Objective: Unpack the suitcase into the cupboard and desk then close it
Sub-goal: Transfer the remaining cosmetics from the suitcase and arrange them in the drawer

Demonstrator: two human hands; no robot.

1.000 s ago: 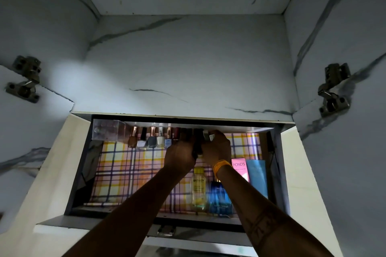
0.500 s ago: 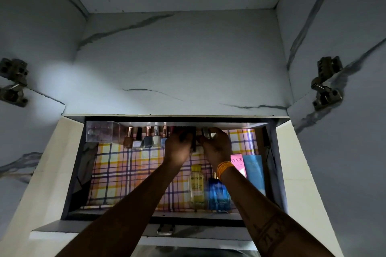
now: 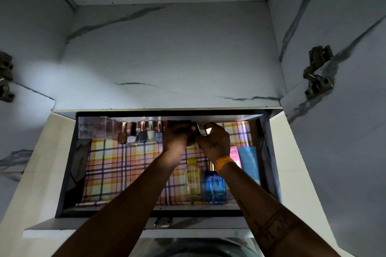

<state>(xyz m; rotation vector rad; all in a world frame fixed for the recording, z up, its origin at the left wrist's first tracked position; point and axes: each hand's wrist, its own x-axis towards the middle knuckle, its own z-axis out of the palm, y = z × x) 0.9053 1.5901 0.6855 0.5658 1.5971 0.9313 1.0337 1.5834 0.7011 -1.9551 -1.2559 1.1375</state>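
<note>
An open cupboard drawer lined with checked paper lies below the marble-patterned shelf. Along its back stand a clear plastic box and a row of several nail polish bottles. Both hands reach to the back of the drawer, at the right end of that row. My right hand pinches a small silver-topped bottle. Touching it, my left hand curls its fingers round dark small items that are mostly hidden.
At the drawer's front right stand a yellow Garnier bottle, a blue perfume box, a pink Pond's box and a light-blue box. Door hinges sit on both cupboard sides. The drawer's metal handle faces me.
The camera has tilted a little, so the drawer sits lower in view. Both hands stay at the back of the drawer, with the fingers shifting only slightly.
</note>
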